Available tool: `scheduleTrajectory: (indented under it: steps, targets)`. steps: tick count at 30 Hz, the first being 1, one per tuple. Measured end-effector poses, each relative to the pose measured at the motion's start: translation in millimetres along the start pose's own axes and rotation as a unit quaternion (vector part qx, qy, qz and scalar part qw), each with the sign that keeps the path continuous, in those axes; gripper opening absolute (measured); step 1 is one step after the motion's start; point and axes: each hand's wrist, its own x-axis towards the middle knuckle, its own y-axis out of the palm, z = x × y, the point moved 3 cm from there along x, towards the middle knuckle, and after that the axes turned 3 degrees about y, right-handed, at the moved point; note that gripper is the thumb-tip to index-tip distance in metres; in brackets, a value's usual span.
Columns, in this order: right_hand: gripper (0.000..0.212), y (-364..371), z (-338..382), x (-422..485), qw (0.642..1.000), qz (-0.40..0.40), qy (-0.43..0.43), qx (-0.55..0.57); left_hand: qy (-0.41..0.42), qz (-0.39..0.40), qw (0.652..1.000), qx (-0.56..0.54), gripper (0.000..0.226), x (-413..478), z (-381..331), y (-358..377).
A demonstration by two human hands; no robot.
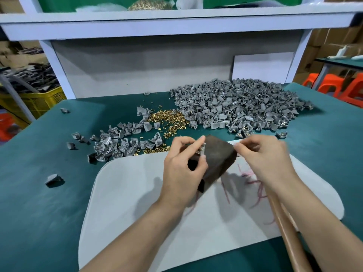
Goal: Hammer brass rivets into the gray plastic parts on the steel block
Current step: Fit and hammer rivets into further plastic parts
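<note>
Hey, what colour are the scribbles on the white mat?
Reddish pink; the scribbles show best in the head view, on the white mat.

The left hand (182, 169) is pinching a gray part (201, 152) on the steel block (218, 156); the blurred right hand (265, 160) is hovering beside it.

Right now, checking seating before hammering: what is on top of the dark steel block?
A small gray plastic part with a brass rivet sits at the dark steel block's upper left edge, pinched by the left hand's fingers, which hide most of it.
</note>
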Motion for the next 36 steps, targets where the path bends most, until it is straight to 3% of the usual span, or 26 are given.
scheduleTrajectory:
  steps: [2,3,7,10,15,20,23,26,32,36]
  targets:
    - [0.032,-7,-19,3,0.98,0.006,0.065,-0.189,-0.024,0.0,1.0,-0.004,0.041,0,1,0]
    - [0.041,-7,-26,2,0.969,0.034,0.098,-0.226,-0.038,0.005,0.999,-0.011,0.041,-1,1,0]
    - [0.029,-12,-32,5,0.96,0.079,0.163,-0.214,-0.09,0.013,0.994,-0.061,0.026,-4,3,1]
    - [0.021,-21,-31,7,0.961,0.139,0.215,-0.109,-0.111,0.019,0.991,-0.071,0.025,-4,9,3]
    - [0.015,-23,-32,-8,0.938,0.209,0.27,0.058,-0.068,0.035,0.997,-0.022,0.029,-2,13,3]
    - [0.013,-24,-25,-20,0.935,0.187,0.276,0.125,-0.092,0.035,0.995,-0.02,0.024,-2,10,1]
    - [0.008,-25,-24,-24,0.935,0.183,0.273,0.133,-0.083,-0.014,0.993,0.079,0.02,-1,3,-2]
    - [0.01,-26,-25,-25,0.938,0.161,0.269,0.149,-0.071,0.015,0.984,0.164,0.031,-3,-2,3]
    - [0.021,-24,-32,-27,0.941,0.103,0.251,0.202,-0.032,0.038,0.994,0.097,0.026,-5,-7,7]
    - [0.015,-24,-34,-27,0.939,0.086,0.242,0.227,-0.044,0.046,0.991,0.115,0.024,-5,-5,6]
